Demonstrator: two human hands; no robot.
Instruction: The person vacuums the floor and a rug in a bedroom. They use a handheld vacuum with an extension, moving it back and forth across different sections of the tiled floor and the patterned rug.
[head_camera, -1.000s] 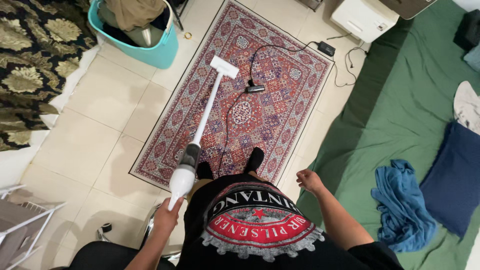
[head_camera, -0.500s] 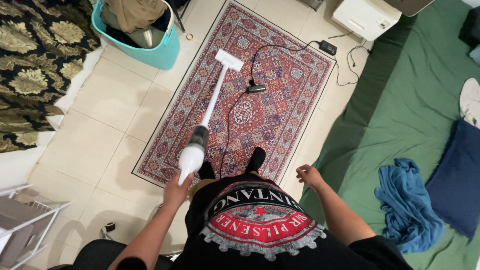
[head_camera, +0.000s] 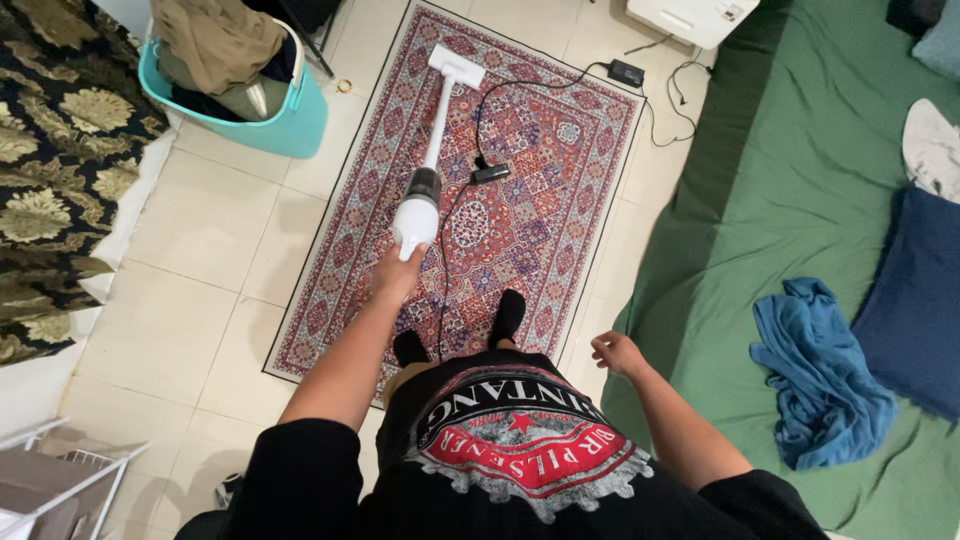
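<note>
My left hand (head_camera: 395, 273) grips the handle of a white stick vacuum (head_camera: 421, 200), arm stretched forward. Its tube runs up the patterned red rug (head_camera: 540, 190) to the flat white head (head_camera: 456, 66), which rests near the rug's far end. My right hand (head_camera: 616, 353) hangs by my side with loosely curled fingers and holds nothing, over the rug's right edge next to the green bedding. My feet in black socks stand on the rug's near end.
A black cable (head_camera: 500, 110) with a small block crosses the rug to an adapter (head_camera: 626, 73). A teal basket (head_camera: 270, 110) of clothes stands far left. Green bedding (head_camera: 790, 180) with a blue cloth (head_camera: 815, 370) and navy pillow (head_camera: 915, 300) fills the right. A white rack (head_camera: 70, 480) sits bottom left.
My left arm has stretched forward, pushing the vacuum up the rug; its head went from mid-rug to near the far end. My right hand stayed at my side.
</note>
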